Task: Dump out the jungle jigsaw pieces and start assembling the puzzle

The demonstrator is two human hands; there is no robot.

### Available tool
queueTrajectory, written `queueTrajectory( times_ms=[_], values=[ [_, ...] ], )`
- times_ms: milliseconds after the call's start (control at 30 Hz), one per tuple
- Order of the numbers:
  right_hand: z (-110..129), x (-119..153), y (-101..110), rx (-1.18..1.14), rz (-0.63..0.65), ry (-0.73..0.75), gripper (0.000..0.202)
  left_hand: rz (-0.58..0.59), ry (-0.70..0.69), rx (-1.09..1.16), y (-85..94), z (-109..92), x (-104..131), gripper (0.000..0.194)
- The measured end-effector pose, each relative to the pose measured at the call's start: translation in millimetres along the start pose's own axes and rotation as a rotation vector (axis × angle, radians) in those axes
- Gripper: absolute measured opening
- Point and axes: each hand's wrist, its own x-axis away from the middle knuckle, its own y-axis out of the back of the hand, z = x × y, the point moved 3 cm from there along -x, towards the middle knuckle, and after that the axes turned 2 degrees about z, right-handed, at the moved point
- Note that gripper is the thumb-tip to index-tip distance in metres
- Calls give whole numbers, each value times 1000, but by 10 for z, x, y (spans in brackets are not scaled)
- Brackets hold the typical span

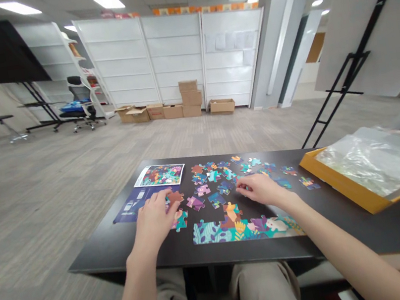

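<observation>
On the dark table, my left hand is over the blue-purple sheet with its thumb and fingers apart. A brown puzzle piece lies at its fingertips; I cannot tell whether they touch it. A teal and pink piece is below the thumb. My right hand hovers beside the loose pieces with its fingers curled together, hiding whatever may be in them. Between the hands are a pink-purple piece and a blue piece. Nearest me runs a joined puzzle strip, with an orange fox piece above its upper edge.
A printed picture lies at the back left, overlapping the blue-purple sheet. Several loose pieces spread along the back. To the right, a yellow-edged box holds clear plastic wrapping. An easel stand rises behind it.
</observation>
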Motion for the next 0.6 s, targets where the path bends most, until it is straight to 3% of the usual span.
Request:
queueTrajectory(
  times_ms=[133, 400, 467, 600],
  values=[
    [-27, -4, -14, -1, 8, -2, 13, -42, 89, -37, -29, 151, -68, 35],
    [-152, -20, -3, -33, -28, -29, 13, -18, 87, -14, -85, 176, -206, 32],
    [-187, -27, -23, -33, -31, -28, 14, -103, 114, 26, -45, 235, -213, 31],
    [-215, -37, -41, -30, -33, -23, 15, -434, 236, 190, 74, 446, -196, 35]
  ],
)
